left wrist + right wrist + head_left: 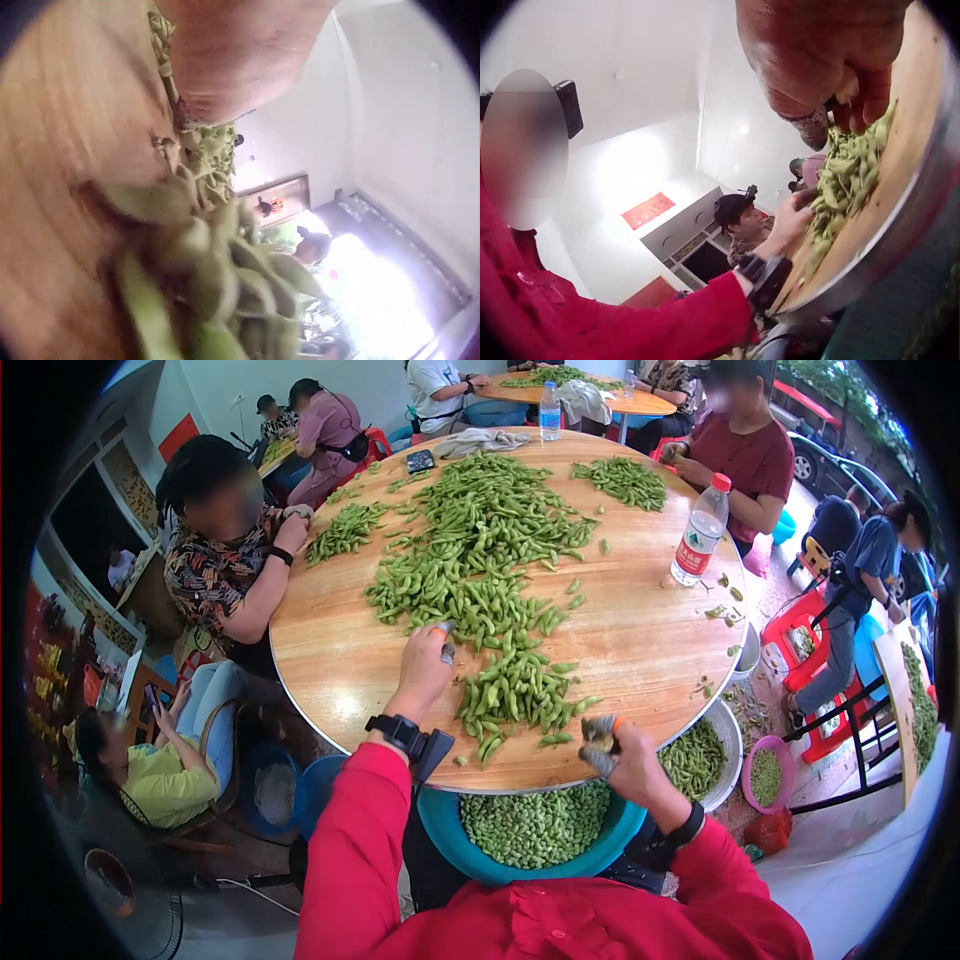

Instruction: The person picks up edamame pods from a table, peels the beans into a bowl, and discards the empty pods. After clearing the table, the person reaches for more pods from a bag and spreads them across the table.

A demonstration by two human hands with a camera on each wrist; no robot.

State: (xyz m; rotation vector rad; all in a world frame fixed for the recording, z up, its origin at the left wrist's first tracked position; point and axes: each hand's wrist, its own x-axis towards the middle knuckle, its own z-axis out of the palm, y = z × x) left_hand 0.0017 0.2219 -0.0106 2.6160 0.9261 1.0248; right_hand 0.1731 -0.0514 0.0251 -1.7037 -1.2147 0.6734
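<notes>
My left hand [428,665] reaches over the round wooden table [340,650] to the near side of a long heap of green soybean pods [470,550]. Its fingers touch the pods, thumb and forefinger apart, with wraps on the tips. A smaller pile of pods [515,695] lies between my hands. My right hand [635,760] hovers by the near table edge, thumb and wrapped fingers bent toward each other. Something pale shows between them; I cannot tell whether it is held. Below the edge, a teal basin [440,830] holds shelled green beans [535,825].
A red-capped water bottle [698,535] stands at right. A metal basin [735,730] of pods and a pink basin [785,750] of beans sit on the floor at right. Separate pod piles [622,482] lie before other seated people. Blue tubs [270,790] stand at lower left.
</notes>
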